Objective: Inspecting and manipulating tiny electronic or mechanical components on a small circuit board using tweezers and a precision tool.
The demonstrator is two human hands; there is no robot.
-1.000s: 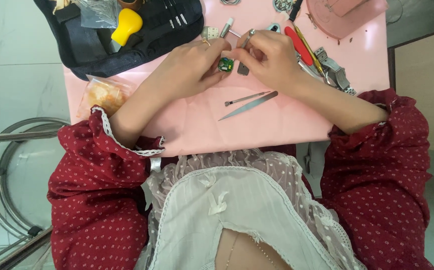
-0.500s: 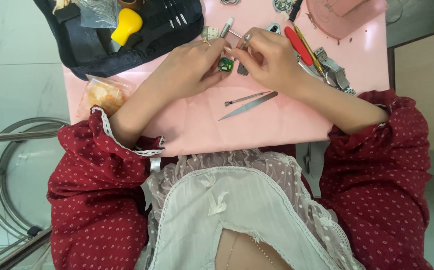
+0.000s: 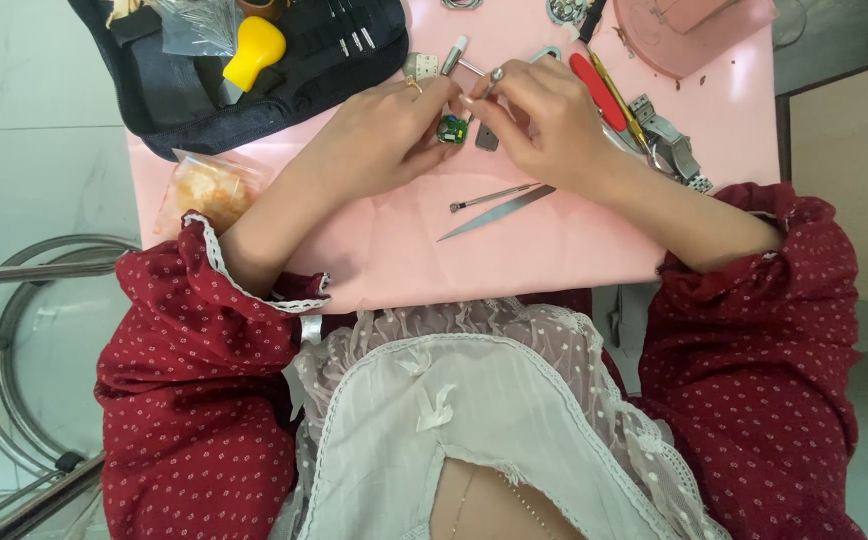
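Fingers of left hand point(image 3: 379, 135) pinched in tight grip on small green part point(image 3: 451, 128), right hand point(image 3: 544, 115) likewise around thin metal tool point(image 3: 490, 82).

Table cover point(image 3: 394, 250): plain pink. Small round part point(image 3: 451, 129) between the fingertips: green with dark spots. Tool pouch point(image 3: 284, 75): black, with a yellow-handled tool point(image 3: 254, 50) in it. Tweezers point(image 3: 499, 211) and thin pin tool point(image 3: 494, 196): plain grey metal. Red-handled tool point(image 3: 599, 92) beside a yellow-shafted one point(image 3: 622, 100). Metal watch band point(image 3: 674, 155): silver-grey. Clear bag point(image 3: 206, 188) at the cover's edge, contents orange and white. Sleeves point(image 3: 194, 400): dark red with small white dots, white lace trim at the cuffs. Top point(image 3: 474, 400): white, fine vertical stripes, dotted lace border. Dish point(image 3: 694, 35) at far corner: dusty pink. Floor point(image 3: 44, 130): pale grey-white tile.
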